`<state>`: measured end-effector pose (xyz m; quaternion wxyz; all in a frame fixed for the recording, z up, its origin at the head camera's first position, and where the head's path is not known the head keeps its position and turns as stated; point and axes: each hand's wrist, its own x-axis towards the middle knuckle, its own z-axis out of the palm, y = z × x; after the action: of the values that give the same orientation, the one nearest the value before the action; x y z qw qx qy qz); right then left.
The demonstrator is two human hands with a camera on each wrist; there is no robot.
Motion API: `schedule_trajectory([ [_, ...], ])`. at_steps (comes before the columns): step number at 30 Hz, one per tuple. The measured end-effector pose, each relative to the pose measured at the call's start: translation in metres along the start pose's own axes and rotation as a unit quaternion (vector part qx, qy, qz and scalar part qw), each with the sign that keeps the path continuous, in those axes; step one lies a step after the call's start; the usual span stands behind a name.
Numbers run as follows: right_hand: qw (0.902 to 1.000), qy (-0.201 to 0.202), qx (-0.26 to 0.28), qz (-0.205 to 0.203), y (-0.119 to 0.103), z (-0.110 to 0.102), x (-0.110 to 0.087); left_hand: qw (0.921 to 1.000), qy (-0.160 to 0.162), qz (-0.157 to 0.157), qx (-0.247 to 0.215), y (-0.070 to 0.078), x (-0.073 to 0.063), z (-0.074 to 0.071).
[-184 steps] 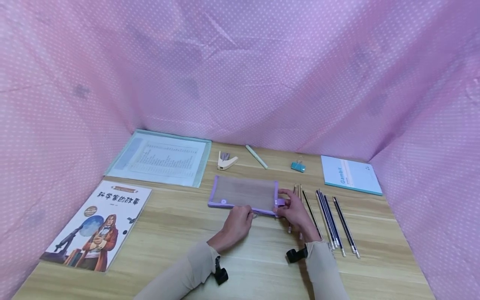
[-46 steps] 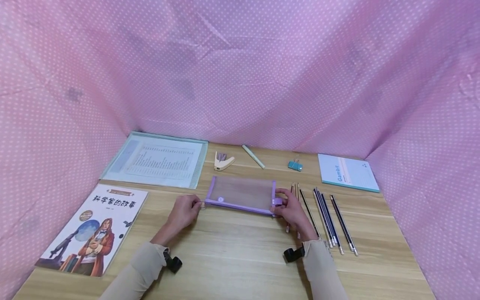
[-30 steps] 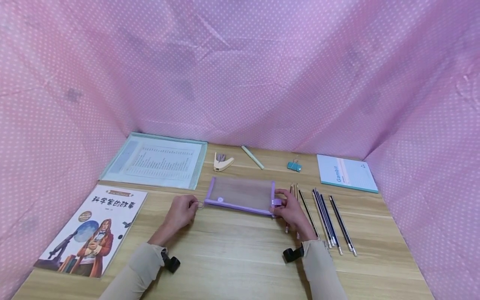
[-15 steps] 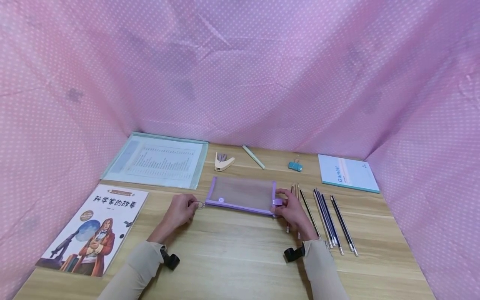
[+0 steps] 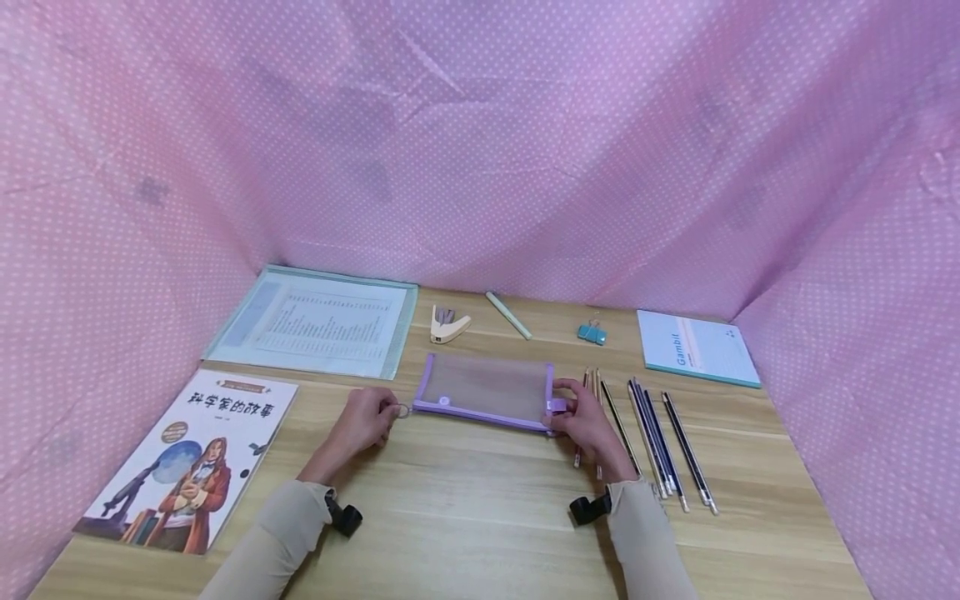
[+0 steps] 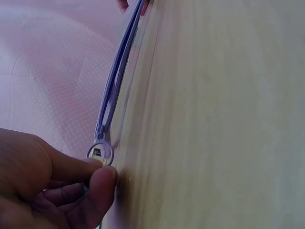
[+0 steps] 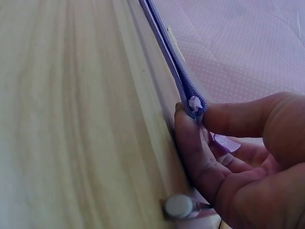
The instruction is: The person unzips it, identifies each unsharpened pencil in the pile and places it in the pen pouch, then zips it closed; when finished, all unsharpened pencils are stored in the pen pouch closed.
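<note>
A see-through mesh zip pouch [image 5: 487, 387] with purple trim lies mid-table, its zipper edge toward me. At its left end my left hand [image 5: 362, 421] pinches the zipper's ring pull [image 6: 112, 153] between thumb and forefinger. In the left wrist view, the slider sits at that end and the two zipper tapes stand apart beyond it. My right hand [image 5: 588, 417] grips the pouch's near right corner beside the purple side tab [image 5: 557, 405]. Parted teeth of the zipper [image 7: 164, 40] show in the right wrist view. Part of the pouch's right end is hidden behind my fingers.
Several pencils [image 5: 660, 437] lie right of the pouch, some under my right forearm. Behind are a stapler [image 5: 450, 330], a pale green pen [image 5: 508, 315], a teal binder clip [image 5: 592, 334] and a notebook [image 5: 697, 346]. A document folder [image 5: 318, 321] and a book [image 5: 191, 458] lie left.
Since the earliest frame, my left hand has moved left along the zipper with the pull, from right of middle to the left end. My right hand has kept its grip; recently little differs.
</note>
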<state>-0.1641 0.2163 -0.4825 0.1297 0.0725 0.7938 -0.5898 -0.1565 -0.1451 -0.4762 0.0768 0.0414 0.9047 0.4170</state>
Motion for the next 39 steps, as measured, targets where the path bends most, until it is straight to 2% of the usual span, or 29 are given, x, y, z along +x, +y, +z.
schedule_trajectory([
  [5, 1.0, -0.001, 0.001, 0.002, 0.001, 0.0, 0.0, 0.9995, -0.016, 0.008, 0.025, 0.001, 0.001, -0.001],
  [13, 0.9998, -0.009, 0.018, -0.002, 0.0, 0.0, 0.0, 0.9988, -0.038, 0.018, 0.026, 0.001, 0.003, -0.004],
  [17, 0.9996, -0.012, 0.026, -0.003, 0.001, 0.001, 0.0, 0.9985, -0.033, 0.027, 0.035, 0.003, 0.005, -0.008],
  [21, 0.9996, -0.012, 0.027, -0.003, 0.001, 0.001, 0.001, 0.9959, -0.023, 0.053, 0.07, 0.01, 0.01, -0.013],
  [26, 0.9997, -0.01, 0.023, -0.003, 0.001, 0.001, 0.001, 0.9853, -0.028, 0.117, 0.122, 0.021, 0.015, -0.016],
  [31, 0.9996, -0.014, 0.023, -0.005, 0.001, 0.001, 0.0, 0.9675, -0.06, 0.18, 0.167, 0.028, 0.017, -0.012],
  [35, 0.9998, -0.011, 0.019, -0.003, 0.0, 0.002, 0.0, 0.9573, -0.076, 0.206, 0.187, 0.032, 0.019, -0.005],
  [39, 0.9998, -0.01, 0.016, -0.001, -0.001, 0.002, 0.0, 0.9567, -0.085, 0.207, 0.186, 0.033, 0.022, 0.001],
])
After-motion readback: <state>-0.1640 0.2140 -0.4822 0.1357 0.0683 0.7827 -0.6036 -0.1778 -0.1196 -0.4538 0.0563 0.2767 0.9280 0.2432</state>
